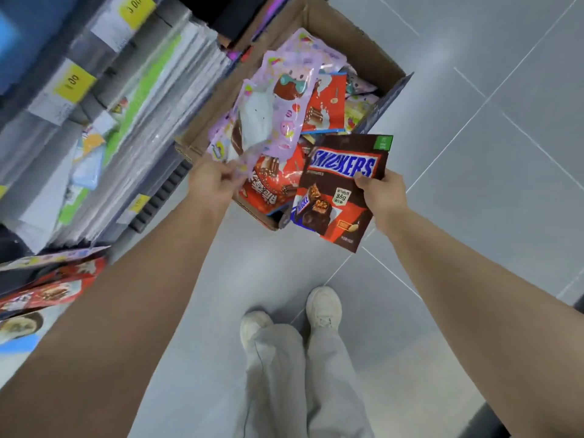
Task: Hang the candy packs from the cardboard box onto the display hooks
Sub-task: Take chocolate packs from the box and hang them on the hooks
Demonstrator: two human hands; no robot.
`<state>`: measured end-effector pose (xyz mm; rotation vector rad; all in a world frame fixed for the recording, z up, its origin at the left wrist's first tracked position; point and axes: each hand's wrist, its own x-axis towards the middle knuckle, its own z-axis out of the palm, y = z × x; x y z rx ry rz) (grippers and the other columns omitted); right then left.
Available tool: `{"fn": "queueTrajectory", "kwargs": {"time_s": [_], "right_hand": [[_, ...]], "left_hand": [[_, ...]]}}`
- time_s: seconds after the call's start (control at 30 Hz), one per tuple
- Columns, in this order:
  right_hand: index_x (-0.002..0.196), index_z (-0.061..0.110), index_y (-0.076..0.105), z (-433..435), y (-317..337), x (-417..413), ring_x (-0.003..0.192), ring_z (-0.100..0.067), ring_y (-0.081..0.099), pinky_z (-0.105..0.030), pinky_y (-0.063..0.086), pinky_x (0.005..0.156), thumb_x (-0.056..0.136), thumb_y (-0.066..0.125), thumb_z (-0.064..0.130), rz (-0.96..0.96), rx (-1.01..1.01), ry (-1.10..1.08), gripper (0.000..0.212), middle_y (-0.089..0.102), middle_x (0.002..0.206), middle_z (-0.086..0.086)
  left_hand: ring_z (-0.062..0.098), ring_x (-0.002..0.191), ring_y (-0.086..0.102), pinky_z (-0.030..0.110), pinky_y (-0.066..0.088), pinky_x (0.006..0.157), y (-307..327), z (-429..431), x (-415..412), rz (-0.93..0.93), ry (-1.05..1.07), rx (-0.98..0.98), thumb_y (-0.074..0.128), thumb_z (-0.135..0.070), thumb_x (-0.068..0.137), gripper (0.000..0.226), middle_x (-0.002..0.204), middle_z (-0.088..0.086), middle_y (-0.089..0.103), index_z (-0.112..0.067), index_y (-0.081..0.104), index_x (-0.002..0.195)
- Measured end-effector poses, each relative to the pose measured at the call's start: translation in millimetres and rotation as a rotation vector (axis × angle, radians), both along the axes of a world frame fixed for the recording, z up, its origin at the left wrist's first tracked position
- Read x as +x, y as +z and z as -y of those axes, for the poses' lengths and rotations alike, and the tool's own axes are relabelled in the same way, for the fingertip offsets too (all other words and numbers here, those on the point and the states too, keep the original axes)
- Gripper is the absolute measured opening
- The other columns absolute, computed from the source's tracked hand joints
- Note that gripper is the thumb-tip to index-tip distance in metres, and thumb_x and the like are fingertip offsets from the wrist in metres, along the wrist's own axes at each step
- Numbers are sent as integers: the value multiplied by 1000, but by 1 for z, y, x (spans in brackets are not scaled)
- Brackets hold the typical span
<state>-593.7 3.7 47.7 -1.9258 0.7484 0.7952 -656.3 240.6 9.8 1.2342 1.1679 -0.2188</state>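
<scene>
Packs are shown lifted above cardboard box (363, 42), which is set on floor (474, 153) ahead. L. hand (215, 181) is pinched on the near edge of purple packs (271, 102), whose long axis runs away from the body, up and slightly right. R. hand (384, 197) is clamped on the side edge of Snickers pack (335, 191), top end tilted away. Shelving w/ display rack (94, 121) is seen to the left, so L. hand is judged nearer. Hooks can't be made out (blur).
</scene>
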Motion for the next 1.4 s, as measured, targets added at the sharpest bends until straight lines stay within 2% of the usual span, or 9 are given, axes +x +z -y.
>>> {"fn": "queueTrajectory", "kwargs": {"time_s": [0.1, 0.33, 0.5, 0.67, 0.77, 0.97, 1.1, 1.23, 1.4], "right_hand": [[117, 13, 57, -16, 46, -4, 100, -28, 64, -41, 52, 89, 92, 57, 25, 13, 35, 22, 28, 65, 118, -9], [89, 19, 59, -67, 190, -18, 70, -13, 63, -31, 54, 67, 93, 54, 35, 15, 286, 123, 17, 67, 87, -1], [67, 19, 55, -105, 267, -57, 52, -9, 62, -22, 52, 52, 87, 60, 44, 70, 302, 359, 32, 63, 56, 5], [96, 7, 68, -133, 318, -108, 84, -22, 65, -37, 53, 85, 80, 73, 25, 117, 371, 567, 24, 70, 95, -10], [102, 6, 67, -145, 341, -133, 79, -20, 66, -29, 56, 76, 81, 72, 19, 127, 379, 676, 25, 70, 100, -11], [86, 12, 67, -178, 376, -183, 66, -11, 62, -24, 48, 61, 82, 71, 18, 124, 389, 980, 8, 68, 79, -1], [79, 20, 63, -215, 387, -221, 71, -12, 66, -28, 52, 67, 82, 70, 24, 61, 406, 1144, 8, 69, 79, 1], [102, 16, 64, -254, 384, -264, 94, -22, 65, -42, 50, 89, 78, 73, 32, 13, 351, 1241, 30, 69, 101, -5], [91, 17, 62, -303, 380, -321, 86, -16, 64, -36, 50, 83, 79, 72, 21, -101, 400, 1226, 16, 68, 90, 0]], "left_hand": [[30, 107, 57, 38, 49, 92, 75, 2, -7, 204, 196, -222, 29, 25, 84, 67, 112, 10, 55, -6, 32, 143], [3, 60, 53, 13, 43, 56, 225, -39, -70, 327, -217, 132, 42, 28, 79, 51, 92, -17, 72, -2, 61, 116], [-3, 46, 45, 10, 39, 51, 293, -57, -125, 284, -235, 440, 53, 19, 78, 49, 86, 3, 64, -23, 70, 96], [-5, 65, 58, 5, 48, 55, 347, -65, -184, 258, -195, 568, 54, 17, 77, 52, 102, -6, 65, -31, 68, 92], [11, 89, 61, 14, 53, 69, 374, -64, -219, 173, -247, 584, 56, 17, 75, 61, 125, 3, 56, -26, 60, 118], [21, 132, 38, 39, 35, 108, 411, -71, -304, 20, -65, 454, 69, -28, 80, 105, 150, -2, 29, -19, -9, 149], [17, 112, 51, 24, 49, 80, 427, -89, -358, -78, 203, 479, 56, -31, 92, 60, 131, -3, 47, -16, 28, 143], [26, 92, 62, 44, 54, 83, 432, -126, -421, 32, 346, 417, 66, -22, 86, 20, 113, 14, 62, -15, 54, 101], [16, 69, 70, 36, 59, 71, 441, -175, -483, 238, 393, 259, 63, 4, 83, 24, 76, -3, 73, -18, 61, 94]]}}
